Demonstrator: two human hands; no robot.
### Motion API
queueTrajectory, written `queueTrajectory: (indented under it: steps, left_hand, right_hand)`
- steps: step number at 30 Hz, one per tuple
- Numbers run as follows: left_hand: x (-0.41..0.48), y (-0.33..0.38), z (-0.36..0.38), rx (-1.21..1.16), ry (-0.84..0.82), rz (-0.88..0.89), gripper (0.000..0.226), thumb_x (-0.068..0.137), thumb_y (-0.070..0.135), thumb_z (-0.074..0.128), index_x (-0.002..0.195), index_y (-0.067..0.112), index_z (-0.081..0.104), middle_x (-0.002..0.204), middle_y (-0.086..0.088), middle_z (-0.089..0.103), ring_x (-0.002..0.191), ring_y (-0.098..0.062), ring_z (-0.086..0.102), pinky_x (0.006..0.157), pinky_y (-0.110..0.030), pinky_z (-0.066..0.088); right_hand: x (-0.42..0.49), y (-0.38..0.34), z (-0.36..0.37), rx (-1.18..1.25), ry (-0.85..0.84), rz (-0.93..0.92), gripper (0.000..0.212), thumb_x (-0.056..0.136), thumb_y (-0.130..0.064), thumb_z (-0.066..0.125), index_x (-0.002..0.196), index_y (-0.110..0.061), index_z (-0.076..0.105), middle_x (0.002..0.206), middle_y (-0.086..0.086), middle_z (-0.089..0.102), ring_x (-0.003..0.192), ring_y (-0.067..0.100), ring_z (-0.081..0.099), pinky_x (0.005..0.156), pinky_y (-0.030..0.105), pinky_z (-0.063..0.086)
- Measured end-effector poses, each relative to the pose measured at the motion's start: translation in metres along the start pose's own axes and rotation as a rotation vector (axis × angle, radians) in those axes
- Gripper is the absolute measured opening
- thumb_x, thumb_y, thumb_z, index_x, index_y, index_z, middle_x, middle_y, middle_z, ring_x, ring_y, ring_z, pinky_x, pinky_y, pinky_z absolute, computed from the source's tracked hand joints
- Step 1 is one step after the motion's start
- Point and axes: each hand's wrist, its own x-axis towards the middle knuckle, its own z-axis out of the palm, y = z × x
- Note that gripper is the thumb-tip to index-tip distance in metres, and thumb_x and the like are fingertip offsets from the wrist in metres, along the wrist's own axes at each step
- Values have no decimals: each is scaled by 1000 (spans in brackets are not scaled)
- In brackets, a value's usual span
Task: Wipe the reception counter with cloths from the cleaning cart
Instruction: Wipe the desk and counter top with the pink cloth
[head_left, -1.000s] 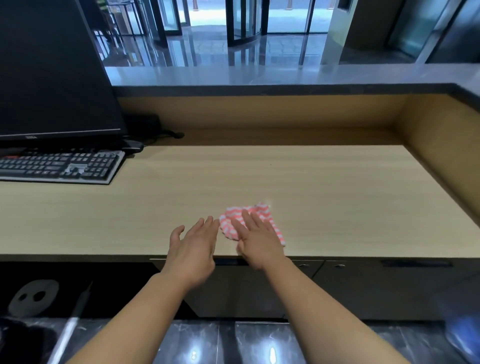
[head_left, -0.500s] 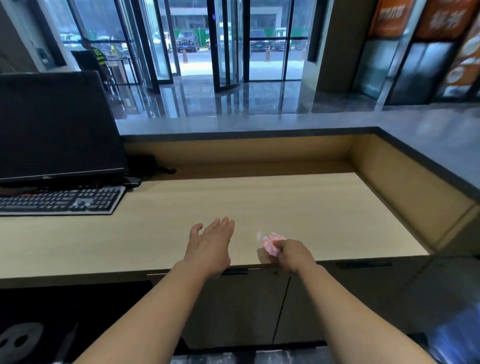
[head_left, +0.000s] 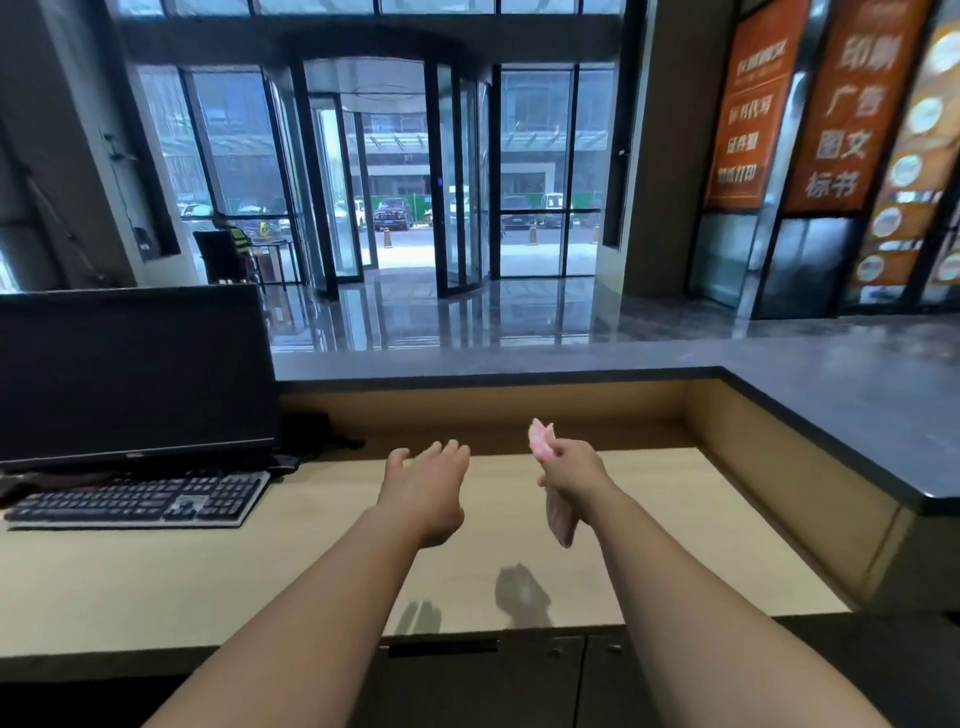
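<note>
The right hand (head_left: 576, 467) grasps the pink-and-white cloth (head_left: 540, 441), which sticks up bunched from the top of its curled fingers, in the air above the wooden counter (head_left: 701, 525) and not touching it, over the right half toward the back edge. The left hand (head_left: 426, 488) hovers just to the cloth's left, fingers straight and released, holding nothing. Both hands cast shadows near the counter's front edge.

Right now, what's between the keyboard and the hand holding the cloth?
In the head view, only the left hand, hovering over bare wooden desktop, lies between the keyboard and the right hand gripping the pink striped cloth.
</note>
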Motion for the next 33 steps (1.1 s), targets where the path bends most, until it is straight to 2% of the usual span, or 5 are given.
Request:
queueTrajectory:
  steps: [5, 10, 15, 27, 33]
  left_hand:
    - [13, -3, -18, 19, 47, -15, 54, 94, 10, 45, 145, 19, 31, 153, 3, 31, 144, -16, 24, 115, -44, 14]
    - [35, -15, -18, 32, 31, -39, 62, 94, 10, 47, 150, 19, 23, 158, 1, 23, 147, -16, 17, 117, -45, 11]
    - [72, -42, -9, 61, 28, -71, 64, 95, 16, 44, 152, 19, 17, 155, -1, 30, 148, -18, 14, 118, -43, 11]
    - [214, -129, 9, -20, 26, -18, 57, 97, 18, 43, 151, 20, 23, 153, 1, 34, 143, -18, 27, 116, -41, 15]
    - [271, -157, 23, -37, 37, 18, 58, 97, 19, 46, 151, 20, 25, 154, 0, 33, 143, -18, 28, 117, -41, 15]
  right_hand:
    - [6, -39, -9, 15, 12, -41, 33, 95, -16, 57, 127, -9, 59, 115, 11, 65, 105, 28, 64, 90, 39, 52]
    - [28, -48, -4, 41, -8, -53, 37, 96, -15, 54, 132, -9, 54, 125, 11, 62, 110, 29, 62, 95, 44, 51]
    - [68, -54, 8, 51, 2, -37, 40, 95, -15, 55, 135, -9, 53, 128, 10, 61, 112, 29, 61, 98, 45, 49]
    - [196, -108, 59, -18, 83, -56, 36, 97, -8, 52, 132, -11, 54, 112, 11, 62, 99, 27, 61, 82, 36, 52]
    - [251, -125, 77, -47, 137, -96, 51, 99, -6, 46, 147, -23, 42, 134, 9, 56, 108, 26, 59, 85, 34, 51]
